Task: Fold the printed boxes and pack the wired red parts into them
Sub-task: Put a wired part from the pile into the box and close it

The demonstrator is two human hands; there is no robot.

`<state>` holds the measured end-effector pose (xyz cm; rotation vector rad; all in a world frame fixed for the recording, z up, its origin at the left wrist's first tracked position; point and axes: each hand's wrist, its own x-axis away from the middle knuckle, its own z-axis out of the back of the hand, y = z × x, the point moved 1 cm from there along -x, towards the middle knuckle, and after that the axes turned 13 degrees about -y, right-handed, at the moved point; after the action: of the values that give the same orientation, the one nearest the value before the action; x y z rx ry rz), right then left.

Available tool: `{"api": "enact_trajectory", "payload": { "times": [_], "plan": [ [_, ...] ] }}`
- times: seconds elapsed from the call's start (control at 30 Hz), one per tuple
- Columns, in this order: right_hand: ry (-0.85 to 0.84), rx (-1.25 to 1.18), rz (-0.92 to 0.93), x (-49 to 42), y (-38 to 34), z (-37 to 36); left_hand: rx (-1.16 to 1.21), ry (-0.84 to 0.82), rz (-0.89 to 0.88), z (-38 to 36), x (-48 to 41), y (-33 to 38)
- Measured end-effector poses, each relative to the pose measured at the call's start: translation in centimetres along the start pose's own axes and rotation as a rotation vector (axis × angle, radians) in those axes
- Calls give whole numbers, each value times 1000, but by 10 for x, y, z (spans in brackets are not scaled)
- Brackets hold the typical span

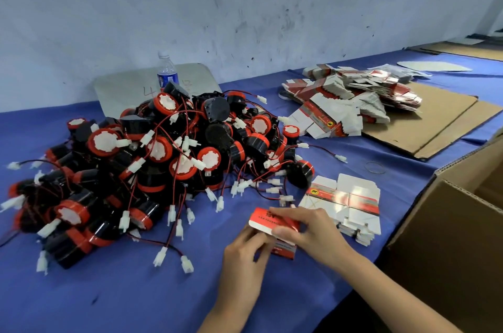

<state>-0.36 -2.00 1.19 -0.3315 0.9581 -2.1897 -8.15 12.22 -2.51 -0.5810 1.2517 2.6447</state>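
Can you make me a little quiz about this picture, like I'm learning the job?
1. True or false: the left hand and right hand both hold one box.
2. What stands behind the pile of parts? A) bottle B) cup C) lamp
3. Fill in: the cloth is ____.
Key: 1 true; 2 A; 3 blue.
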Motion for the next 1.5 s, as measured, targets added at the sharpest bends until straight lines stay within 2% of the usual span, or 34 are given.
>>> {"api": "enact_trajectory", "payload": {
  "times": [0.13,0.3,0.5,0.67,0.87,1.37,1.5],
  "plan": [
    [41,40,48,2,-1,-4,6,6,-30,-2,0,1],
    [124,-63,93,-2,-8,-15,9,-26,-36,-2,1,0],
    [153,65,100,0,-4,-22,51,0,-17,-2,1,1],
    [154,45,111,4,2,-29,305,138,229,0,3,-2],
    [130,-49,94,8,7,-31,455,97,241,2,2,-4],
    [165,-10,165,7,12,-33,535,89,249,7,1,-10],
    [154,99,194,9,17,-35,353,78,181,13,2,-15]
  ]
}}
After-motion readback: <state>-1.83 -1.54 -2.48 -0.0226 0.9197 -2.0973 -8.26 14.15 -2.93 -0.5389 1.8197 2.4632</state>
